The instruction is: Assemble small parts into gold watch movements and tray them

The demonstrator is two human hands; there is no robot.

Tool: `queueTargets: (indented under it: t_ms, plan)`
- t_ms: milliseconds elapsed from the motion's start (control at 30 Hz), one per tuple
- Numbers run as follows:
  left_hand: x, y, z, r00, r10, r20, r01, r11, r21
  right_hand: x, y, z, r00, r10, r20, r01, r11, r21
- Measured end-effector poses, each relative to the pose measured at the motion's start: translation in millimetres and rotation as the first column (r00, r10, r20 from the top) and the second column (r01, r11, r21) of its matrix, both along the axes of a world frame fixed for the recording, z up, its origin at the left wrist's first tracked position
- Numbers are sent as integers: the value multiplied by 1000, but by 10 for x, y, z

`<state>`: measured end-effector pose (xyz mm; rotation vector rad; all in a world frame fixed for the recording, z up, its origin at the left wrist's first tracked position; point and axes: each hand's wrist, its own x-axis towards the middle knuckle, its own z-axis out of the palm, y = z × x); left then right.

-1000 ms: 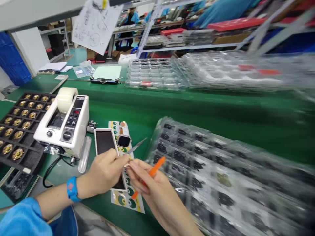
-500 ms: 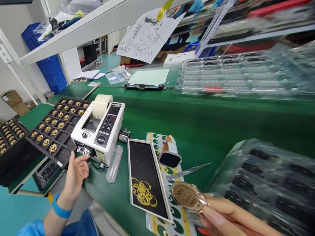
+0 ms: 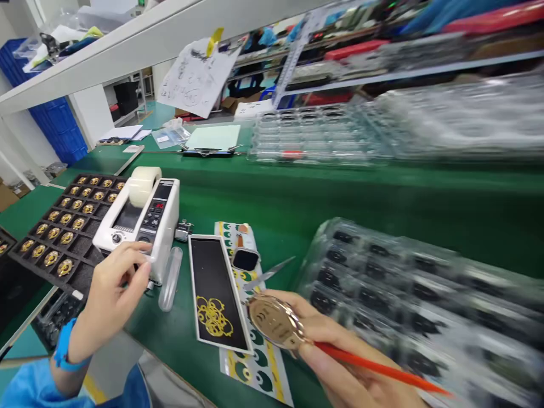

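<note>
My right hand [image 3: 340, 345] is closed on a round, rose-gold watch case [image 3: 274, 322], its engraved back turned toward me. A slim red pointed tool [image 3: 378, 365] lies across the same hand, its tip pointing right. My left hand [image 3: 117, 286], with fingers bent and thumb close to them, is in front of the white tape dispenser [image 3: 168, 221]; whatever it may pinch is too small to make out. Left of the dispenser is a black foam tray [image 3: 87, 246] of gold round parts. Between my hands lies a white-rimmed black tray [image 3: 212, 266] with yellow rings [image 3: 212, 317].
Tweezers [image 3: 272, 272] and a square smartwatch [image 3: 245, 259] lie on a patterned sticker sheet [image 3: 266, 362]. A clear tube [image 3: 171, 280] is beside the dispenser. Clear plastic trays [image 3: 382, 272] with dark parts fill the right side. A clipboard [image 3: 212, 139] is at the back.
My left hand has moved up and right from the dispenser's outlet, its fingers now more bent. The watch case stays in my right hand, where the red tool now shows. The view has swung right.
</note>
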<state>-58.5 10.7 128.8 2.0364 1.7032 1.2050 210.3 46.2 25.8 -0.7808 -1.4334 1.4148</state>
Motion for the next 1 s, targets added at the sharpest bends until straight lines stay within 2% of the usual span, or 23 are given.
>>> queueTargets:
  t_ms: [100, 167, 233, 300, 400, 500, 767, 1000]
  plan:
    - [180, 140, 46, 963, -211, 170, 219, 975, -31, -72, 34, 119, 999, 25, -46, -31, 992, -121]
    - [329, 253, -4, 884, -329, 332, 391, 909, -143, -128, 65, 190, 995, 4, -100, -25, 979, -204]
    - [479, 367, -98, 805, -365, 467, 516, 819, -250, -173, 89, 233, 986, -35, -161, -13, 958, -287]
    - [601, 460, -200, 761, -354, 544, 576, 754, -316, -198, 100, 247, 975, -53, -214, -25, 938, -345]
    - [695, 533, -305, 738, -342, 582, 613, 701, -364, -203, 94, 238, 967, -44, -253, -59, 921, -385]
    - [701, 545, -335, 745, -336, 575, 615, 679, -400, -189, 79, 223, 967, -32, -253, -75, 913, -401]
    - [680, 533, -334, 749, -331, 574, 619, 656, -431, -153, 74, 187, 983, 4, -186, -78, 917, -392]
    - [682, 534, -341, 744, -334, 579, 620, 670, -409, -149, 59, 187, 990, -10, -143, -49, 912, -407]
